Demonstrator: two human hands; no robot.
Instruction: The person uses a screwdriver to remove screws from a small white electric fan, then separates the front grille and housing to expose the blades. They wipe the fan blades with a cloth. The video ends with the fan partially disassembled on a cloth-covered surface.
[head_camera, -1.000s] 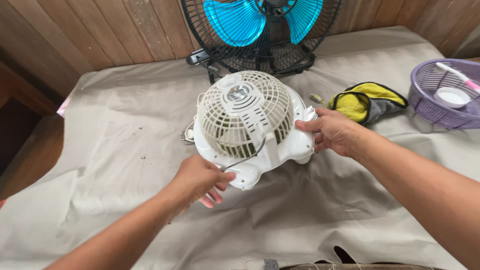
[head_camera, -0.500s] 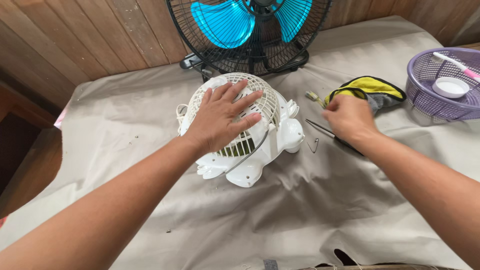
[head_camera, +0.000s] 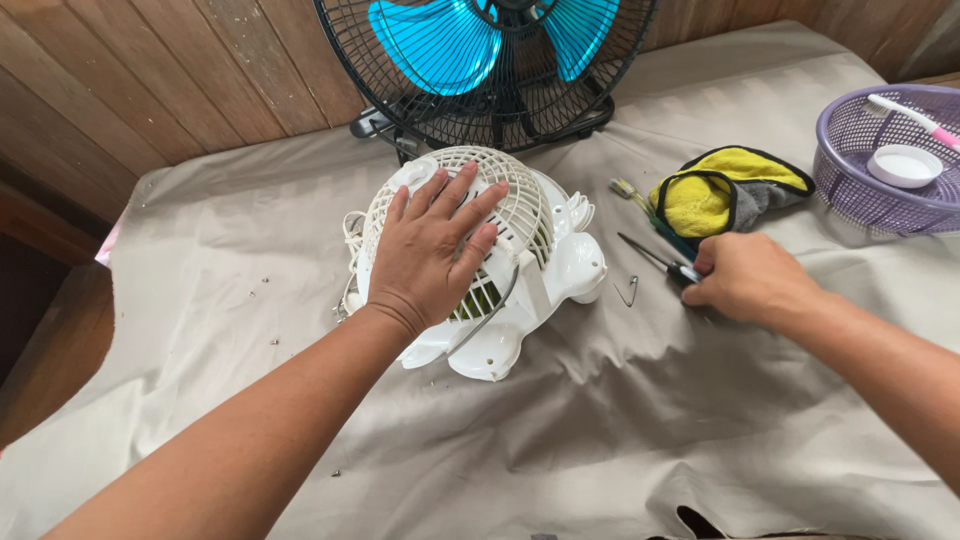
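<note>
A small white fan (head_camera: 560, 268) with a cream dome grille lies on the grey cloth (head_camera: 600, 420). My left hand (head_camera: 432, 250) rests flat on the grille, fingers spread, pressing it down. My right hand (head_camera: 748, 280) is to the right of the fan, closed around the handle of a screwdriver (head_camera: 650, 254) whose thin shaft points up-left on the cloth. A small metal clip (head_camera: 628, 291) lies between the fan and my right hand.
A large black fan with blue blades (head_camera: 480, 60) stands behind. A yellow and grey cloth (head_camera: 725, 190) and a second tool (head_camera: 632, 196) lie at right. A purple basket (head_camera: 880, 165) holds a white lid and a brush. Small screws dot the cloth at left.
My left hand moved from the fan's base onto its grille. My right hand left the fan's side, reached right and closed on the screwdriver, drawing it slightly toward me.
</note>
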